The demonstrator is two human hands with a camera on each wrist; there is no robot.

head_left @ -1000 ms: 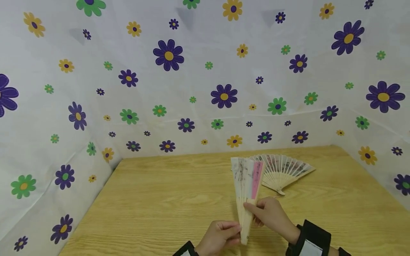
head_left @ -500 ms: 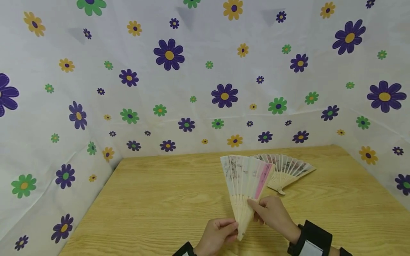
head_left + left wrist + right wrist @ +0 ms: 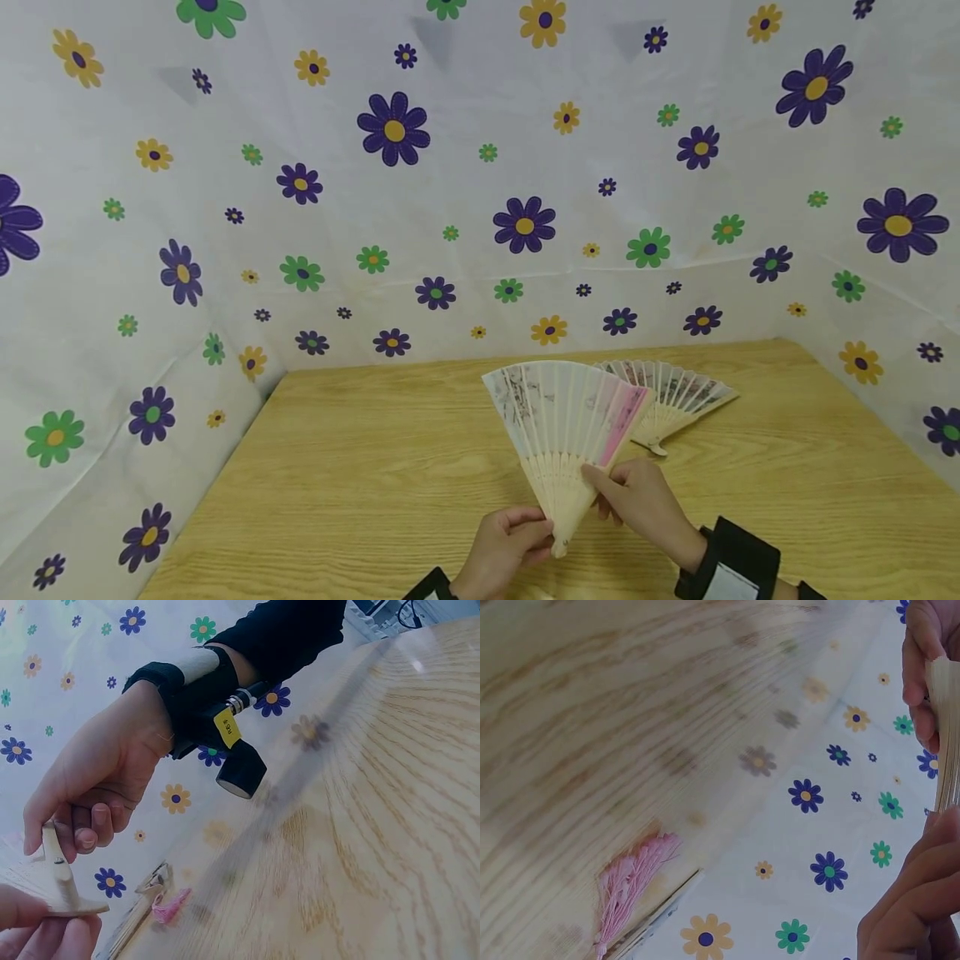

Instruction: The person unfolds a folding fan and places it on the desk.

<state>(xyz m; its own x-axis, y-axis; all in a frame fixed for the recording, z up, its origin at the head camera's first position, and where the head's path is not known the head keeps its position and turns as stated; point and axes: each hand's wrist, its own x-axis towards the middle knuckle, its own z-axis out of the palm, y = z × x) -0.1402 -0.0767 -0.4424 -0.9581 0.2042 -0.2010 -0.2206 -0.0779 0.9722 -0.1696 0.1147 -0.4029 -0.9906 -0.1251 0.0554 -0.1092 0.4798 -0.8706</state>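
Head view: holding a pale, partly spread fan (image 3: 558, 425) in both hands, over a wood-grained table (image 3: 360, 475). Pinching with the left hand (image 3: 502, 546) low on the fan's left edge, close to the pivot, thumb to the front. Gripping with the right hand (image 3: 641, 504) farther up the right edge, thumb on the front of the ribs and just below a pink strip, fingers curled behind. Rising between and beyond both hands, tilted toward the flowered cloth (image 3: 450, 192) at the back. Lying fanned out on the table behind, partly covered by the held one: a second fan (image 3: 678, 392).

Left wrist view: clasping the pivot end at the lower left, between thumb and fingers of the left hand. Just above, touching the fan with the right hand, remaining fingers bent. Lying farther along on the table: a pink tassel (image 3: 171, 906), right beside the second fan.

Right wrist view: seen nearly edge-on at the right border, ribs between the left hand above and the right hand below. Cannot tell here how far round the right fingers wrap.
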